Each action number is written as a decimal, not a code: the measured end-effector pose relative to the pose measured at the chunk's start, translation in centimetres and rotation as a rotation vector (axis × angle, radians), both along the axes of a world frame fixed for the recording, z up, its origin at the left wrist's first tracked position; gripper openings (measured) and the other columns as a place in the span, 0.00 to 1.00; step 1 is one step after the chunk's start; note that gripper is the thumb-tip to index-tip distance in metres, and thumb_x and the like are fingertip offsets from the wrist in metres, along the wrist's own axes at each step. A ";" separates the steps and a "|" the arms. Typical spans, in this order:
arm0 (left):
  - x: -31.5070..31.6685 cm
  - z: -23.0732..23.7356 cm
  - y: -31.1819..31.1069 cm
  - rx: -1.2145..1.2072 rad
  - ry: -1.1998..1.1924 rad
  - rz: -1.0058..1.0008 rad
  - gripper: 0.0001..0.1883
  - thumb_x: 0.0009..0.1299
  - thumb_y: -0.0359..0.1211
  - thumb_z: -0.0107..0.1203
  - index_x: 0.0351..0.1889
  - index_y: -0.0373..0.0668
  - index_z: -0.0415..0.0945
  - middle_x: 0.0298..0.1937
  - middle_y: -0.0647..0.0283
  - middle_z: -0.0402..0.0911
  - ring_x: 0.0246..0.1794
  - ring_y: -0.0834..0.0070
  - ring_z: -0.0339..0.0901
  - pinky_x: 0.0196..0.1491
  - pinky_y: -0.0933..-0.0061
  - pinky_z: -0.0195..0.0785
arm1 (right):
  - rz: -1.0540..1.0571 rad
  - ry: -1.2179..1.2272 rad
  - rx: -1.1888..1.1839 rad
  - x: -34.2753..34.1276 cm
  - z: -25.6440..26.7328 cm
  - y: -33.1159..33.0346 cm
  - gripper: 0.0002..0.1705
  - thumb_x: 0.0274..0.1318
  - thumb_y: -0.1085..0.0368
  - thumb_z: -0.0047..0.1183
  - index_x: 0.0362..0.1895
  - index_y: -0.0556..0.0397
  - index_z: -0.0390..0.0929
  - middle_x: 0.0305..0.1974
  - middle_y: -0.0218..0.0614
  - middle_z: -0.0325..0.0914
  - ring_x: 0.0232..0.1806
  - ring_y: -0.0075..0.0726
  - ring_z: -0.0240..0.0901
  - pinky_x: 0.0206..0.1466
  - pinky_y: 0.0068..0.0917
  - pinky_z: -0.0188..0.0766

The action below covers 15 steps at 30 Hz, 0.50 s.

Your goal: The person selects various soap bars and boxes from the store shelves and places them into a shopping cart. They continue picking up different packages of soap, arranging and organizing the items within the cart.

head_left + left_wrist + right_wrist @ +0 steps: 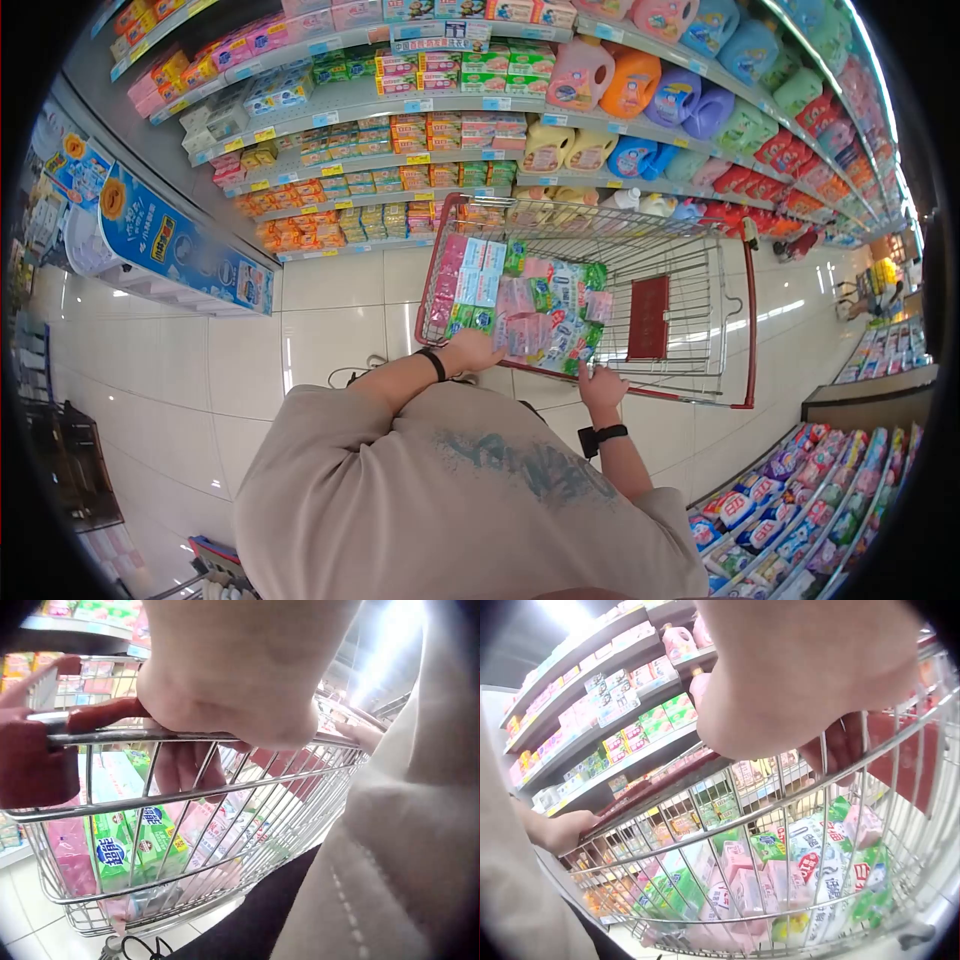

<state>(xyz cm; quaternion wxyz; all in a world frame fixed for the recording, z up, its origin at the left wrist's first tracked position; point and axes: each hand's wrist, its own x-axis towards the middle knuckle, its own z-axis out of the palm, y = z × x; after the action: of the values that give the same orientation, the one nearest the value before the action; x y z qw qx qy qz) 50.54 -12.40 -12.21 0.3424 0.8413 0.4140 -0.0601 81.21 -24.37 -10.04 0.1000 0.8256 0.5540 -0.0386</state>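
Observation:
A wire shopping cart (648,318) with red trim stands in front of me. My left hand (475,350) grips its near rim, with the fingers (187,769) hooked over the top bar to the inside. Farther right along the same side, my right hand (603,388) holds the rim, and its fingers (840,750) bend down past the wire. Inside the cart lie green soap packs (112,851), pink packs (750,889) and white-green detergent bags (565,290). A stack of light-blue and pink packs (480,272) fills the cart's left end.
Beyond the cart, shelves (400,105) carry boxed soaps and big detergent bottles (630,82). A blue display stand (180,245) is at the left on the tiled floor (330,345). Bagged goods (760,500) line the lower right. People (885,300) are in the aisle far right.

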 end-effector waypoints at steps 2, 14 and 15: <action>0.2 -0.4 1.0 0.039 -0.042 -0.024 0.36 0.74 0.57 0.39 0.23 0.34 0.83 0.24 0.43 0.82 0.29 0.44 0.82 0.40 0.48 0.77 | -0.031 -0.013 0.051 -0.2 -0.3 0.1 0.39 0.67 0.34 0.36 0.34 0.54 0.87 0.34 0.45 0.86 0.39 0.51 0.83 0.50 0.58 0.66; -0.9 -0.9 6.8 0.138 -0.055 0.134 0.28 0.70 0.55 0.51 0.32 0.36 0.82 0.34 0.45 0.83 0.38 0.48 0.82 0.43 0.50 0.76 | -0.184 0.017 0.034 -1.8 -0.7 0.3 0.33 0.64 0.40 0.40 0.28 0.53 0.86 0.31 0.45 0.86 0.34 0.51 0.83 0.44 0.51 0.69; -1.4 -0.9 8.5 0.188 -0.113 0.217 0.27 0.70 0.54 0.53 0.34 0.36 0.81 0.35 0.46 0.83 0.40 0.48 0.82 0.44 0.50 0.75 | -0.179 -0.001 0.035 -1.7 -1.1 0.4 0.32 0.64 0.41 0.40 0.29 0.53 0.86 0.32 0.44 0.86 0.35 0.50 0.83 0.44 0.51 0.69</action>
<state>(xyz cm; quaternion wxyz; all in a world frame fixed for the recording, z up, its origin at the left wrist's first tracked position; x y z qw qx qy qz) 49.10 -3.88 -13.11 0.2892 0.8221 0.4862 0.0638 79.52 -23.99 -11.17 0.0821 0.8735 0.4784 -0.0371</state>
